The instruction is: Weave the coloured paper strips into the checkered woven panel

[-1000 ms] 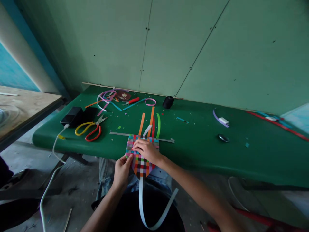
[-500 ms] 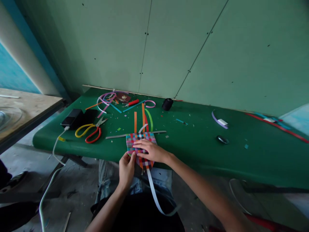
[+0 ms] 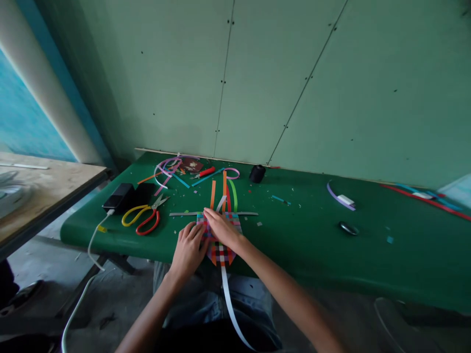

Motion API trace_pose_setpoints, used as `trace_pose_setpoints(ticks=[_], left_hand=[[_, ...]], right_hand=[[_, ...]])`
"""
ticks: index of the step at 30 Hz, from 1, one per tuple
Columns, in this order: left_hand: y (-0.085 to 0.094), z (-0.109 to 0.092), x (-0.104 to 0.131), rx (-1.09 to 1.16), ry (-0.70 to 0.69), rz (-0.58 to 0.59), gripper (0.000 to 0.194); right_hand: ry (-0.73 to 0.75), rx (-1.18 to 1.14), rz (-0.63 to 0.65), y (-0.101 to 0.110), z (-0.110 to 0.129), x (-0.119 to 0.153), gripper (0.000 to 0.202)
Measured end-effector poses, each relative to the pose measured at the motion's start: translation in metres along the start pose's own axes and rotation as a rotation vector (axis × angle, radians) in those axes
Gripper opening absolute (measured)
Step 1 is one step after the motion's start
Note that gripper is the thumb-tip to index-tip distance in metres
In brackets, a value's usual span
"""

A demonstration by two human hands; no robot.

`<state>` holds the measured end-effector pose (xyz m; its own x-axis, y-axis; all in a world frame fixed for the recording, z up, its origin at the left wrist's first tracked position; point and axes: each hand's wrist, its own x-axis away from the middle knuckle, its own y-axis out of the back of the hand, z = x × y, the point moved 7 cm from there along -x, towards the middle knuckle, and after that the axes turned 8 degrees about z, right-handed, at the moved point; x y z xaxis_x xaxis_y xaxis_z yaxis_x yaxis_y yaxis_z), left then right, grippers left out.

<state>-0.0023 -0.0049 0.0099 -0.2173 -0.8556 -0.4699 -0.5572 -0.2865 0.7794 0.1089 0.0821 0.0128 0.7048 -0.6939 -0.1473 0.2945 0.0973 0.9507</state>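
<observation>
A woven piece of multicoloured checked strips [image 3: 222, 255] lies at the front edge of the table, partly covered by my hands. My left hand [image 3: 189, 245] grips its left edge, fingers bent and thumb mostly hidden. Across the upper part, my right hand [image 3: 223, 229] lies flat, with its fingertips near the top left corner. Orange strips [image 3: 213, 194] and a green strip [image 3: 234, 194] stick out at the far side. A grey strip [image 3: 183, 214] extends sideways along the top. From the near end, a long white strip [image 3: 228, 300] hangs over my lap.
Left on the green table [image 3: 301, 255] are scissors [image 3: 147, 215] with yellow and red handles and a black device [image 3: 119, 197] on a white cable. Behind lie a red-handled cutter [image 3: 206, 172], loose strips [image 3: 167, 169] and a black spool [image 3: 257, 173]. A dark oval object [image 3: 348, 228] lies right.
My left hand has gone from pinching the lower left edge to lying over the left side. My right hand has shifted up and left on the weave. The camera view has tilted up.
</observation>
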Motion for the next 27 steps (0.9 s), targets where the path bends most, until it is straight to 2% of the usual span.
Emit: trace_pose_setpoints(ticks=[5, 10, 13, 18, 22, 24, 27], left_hand=[[-0.011, 0.005, -0.001, -0.065, -0.036, 0.036, 0.037], [-0.014, 0.006, 0.003, -0.072, -0.022, 0.022, 0.036], [-0.013, 0.010, -0.002, -0.064, -0.027, 0.044, 0.035], [-0.010, 0.034, -0.036, -0.094, 0.019, 0.111, 0.045], [-0.019, 0.052, -0.070, -0.181, 0.009, 0.278, 0.048], [-0.022, 0.057, -0.079, -0.211, -0.018, 0.333, 0.046], [-0.022, 0.061, -0.083, -0.229, -0.052, 0.355, 0.046]], right_hand=[[0.017, 0.041, 0.009, -0.007, -0.005, -0.008, 0.054], [0.023, 0.019, 0.017, -0.007, -0.004, -0.005, 0.048], [0.022, 0.006, -0.003, -0.006, -0.004, -0.004, 0.047], [-0.005, -0.022, -0.034, -0.003, -0.016, -0.013, 0.049], [-0.027, -0.015, -0.053, -0.001, -0.027, -0.023, 0.046], [-0.047, -0.005, -0.060, -0.002, -0.031, -0.026, 0.047], [-0.068, 0.000, -0.080, -0.005, -0.035, -0.026, 0.047]])
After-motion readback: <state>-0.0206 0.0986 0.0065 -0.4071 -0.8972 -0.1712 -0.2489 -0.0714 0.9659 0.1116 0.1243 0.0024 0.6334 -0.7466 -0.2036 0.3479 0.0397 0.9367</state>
